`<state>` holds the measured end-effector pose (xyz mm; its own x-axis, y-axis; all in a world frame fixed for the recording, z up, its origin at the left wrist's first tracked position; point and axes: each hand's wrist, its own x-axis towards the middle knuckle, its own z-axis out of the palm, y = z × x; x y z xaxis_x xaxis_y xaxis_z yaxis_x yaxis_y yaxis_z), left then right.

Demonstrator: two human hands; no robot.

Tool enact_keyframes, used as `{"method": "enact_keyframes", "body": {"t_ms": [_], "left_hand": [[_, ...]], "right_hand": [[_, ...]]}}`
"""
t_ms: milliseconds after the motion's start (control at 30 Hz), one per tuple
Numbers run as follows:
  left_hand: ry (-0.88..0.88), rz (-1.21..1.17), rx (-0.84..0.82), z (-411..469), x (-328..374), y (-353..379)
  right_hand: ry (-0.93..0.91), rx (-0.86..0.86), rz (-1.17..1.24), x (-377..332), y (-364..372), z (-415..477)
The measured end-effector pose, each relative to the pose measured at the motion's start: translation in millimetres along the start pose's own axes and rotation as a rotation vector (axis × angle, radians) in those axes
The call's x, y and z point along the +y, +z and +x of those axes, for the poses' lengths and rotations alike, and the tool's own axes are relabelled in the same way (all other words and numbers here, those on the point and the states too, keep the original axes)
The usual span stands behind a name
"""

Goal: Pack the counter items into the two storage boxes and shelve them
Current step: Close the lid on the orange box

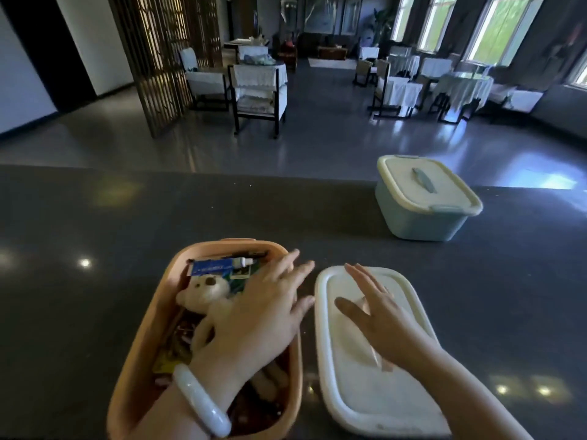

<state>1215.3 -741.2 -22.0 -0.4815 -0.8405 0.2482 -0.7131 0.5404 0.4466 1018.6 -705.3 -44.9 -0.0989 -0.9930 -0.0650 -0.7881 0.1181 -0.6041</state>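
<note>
So the peach storage box (149, 312) sits open at the near edge of the dark counter (95, 233), packed pretty full: a cream teddy bear (203, 292) lies near the top, a blue carton (211, 267) is behind it at the far end with a little white bottle (244, 261) just beside that, and some yellow and reddish stuff is lower down that I honestly can't make out. The left hand (254, 315) is right over the box with its fingers straight and fanned out wide, not holding anything. It reaches across the right-hand rim, and I can't tell if the palm actually presses on the contents. There's a white bangle (200, 398) on that wrist. The box's white lid (365, 392) lies flat on the counter just to the right of it, very close but not on it. The right hand (384, 319) is above the lid's middle, flat, fingers loosely spread, gripping nothing. It's a bit blurry, so whether it touches the lid's handle is unclear. Further back on the right, well apart from all this, the teal storage box (419, 220) stands closed near the counter's far edge with its cream lid (444, 192) on. Past the counter there's a dim room with cloth-covered chairs (257, 87).
</note>
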Motion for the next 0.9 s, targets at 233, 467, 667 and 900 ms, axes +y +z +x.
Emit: {"method": "enact_keyframes", "body": {"t_ms": [233,467,667,900], "left_hand": [[-0.159,0.092,-0.347,23,87,133],[-0.572,0.212,-0.376,15,61,176],[-0.617,0.050,-0.261,11,56,184],[-0.574,-0.090,-0.111,30,83,142]], "right_hand": [[0.228,0.016,-0.121,138,-21,6],[0.380,0.051,-0.214,200,7,6],[0.304,0.160,-0.090,202,22,-7],[0.330,0.297,0.331,177,-12,-9]]}}
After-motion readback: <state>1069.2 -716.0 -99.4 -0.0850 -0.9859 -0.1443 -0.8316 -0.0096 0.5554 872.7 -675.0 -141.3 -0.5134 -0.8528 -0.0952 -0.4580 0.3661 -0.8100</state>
